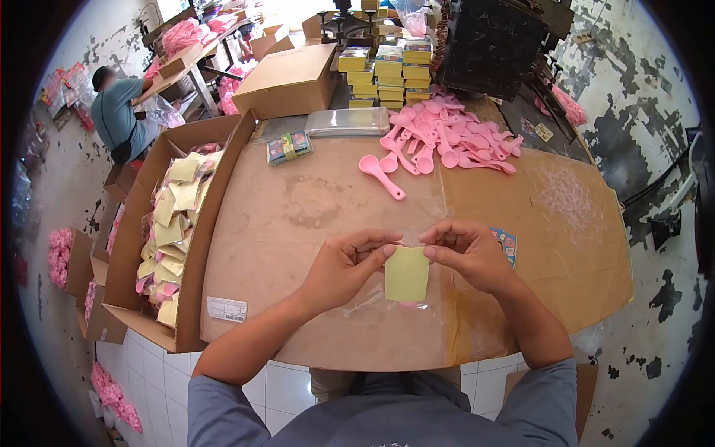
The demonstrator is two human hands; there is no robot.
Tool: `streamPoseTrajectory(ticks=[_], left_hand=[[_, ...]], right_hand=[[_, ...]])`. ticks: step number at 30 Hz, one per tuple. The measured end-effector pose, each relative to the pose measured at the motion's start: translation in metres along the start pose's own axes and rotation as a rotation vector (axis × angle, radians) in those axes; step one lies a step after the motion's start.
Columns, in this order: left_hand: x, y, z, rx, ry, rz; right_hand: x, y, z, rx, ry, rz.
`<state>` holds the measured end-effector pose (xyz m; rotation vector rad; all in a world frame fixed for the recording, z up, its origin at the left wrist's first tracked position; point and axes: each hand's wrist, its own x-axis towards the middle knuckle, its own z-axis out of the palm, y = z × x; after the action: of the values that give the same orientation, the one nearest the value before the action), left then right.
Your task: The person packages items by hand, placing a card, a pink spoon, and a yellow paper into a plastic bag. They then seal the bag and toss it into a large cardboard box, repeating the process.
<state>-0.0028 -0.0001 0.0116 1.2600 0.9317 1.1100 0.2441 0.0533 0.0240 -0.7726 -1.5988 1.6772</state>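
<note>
Between my two hands is a pale yellow card (407, 276), upright, held near its top corners. My left hand (346, 262) pinches the left corner with thumb and fingers. The right corner is pinched by my right hand (469, 255). A bit of pink and a plastic-like glint show below the card's lower edge; what they belong to is mostly hidden. Partly behind my right hand lies a blue printed card (509, 246). Farther up the table, a pink measuring spoon (382, 177) lies apart from a heap of pink spoons (454, 138).
At left stands an open cardboard box (205, 246) of yellow-carded packs. A banded card bundle (289, 147), a clear plastic tray (346, 121), a closed carton (287, 78) and card stacks (389, 71) occupy the back. Thin clear strips (570, 197) lie right. Another person (119, 112) sits far left.
</note>
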Motion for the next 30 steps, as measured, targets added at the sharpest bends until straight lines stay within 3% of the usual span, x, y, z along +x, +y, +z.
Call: streamPoseTrajectory(ticks=[4,11,17,20,23,28,30], left_hand=[[0.001,-0.004,0.001,0.030,0.011,0.041],[0.000,-0.001,-0.005,0.217,-0.072,0.129],[0.001,-0.008,-0.013,-0.144,-0.134,0.055],[0.003,-0.009,-0.013,-0.151,-0.110,-0.003],[0.002,0.001,-0.006,0.076,-0.065,-0.110],[0.004,-0.006,-0.007,0.044,-0.036,-0.031],[0.005,-0.008,-0.008,0.031,-0.012,0.011]], right_hand=[[0.000,-0.003,-0.005,-0.023,0.051,0.060],[0.000,0.006,-0.013,-0.016,0.005,-0.024],[0.000,-0.002,-0.021,-0.115,-0.048,-0.046],[0.000,-0.001,-0.019,-0.134,-0.046,-0.065],[0.001,0.006,-0.015,-0.124,-0.028,-0.082],[0.000,-0.001,-0.008,-0.085,0.015,-0.050],[-0.003,-0.001,-0.012,-0.262,-0.093,-0.024]])
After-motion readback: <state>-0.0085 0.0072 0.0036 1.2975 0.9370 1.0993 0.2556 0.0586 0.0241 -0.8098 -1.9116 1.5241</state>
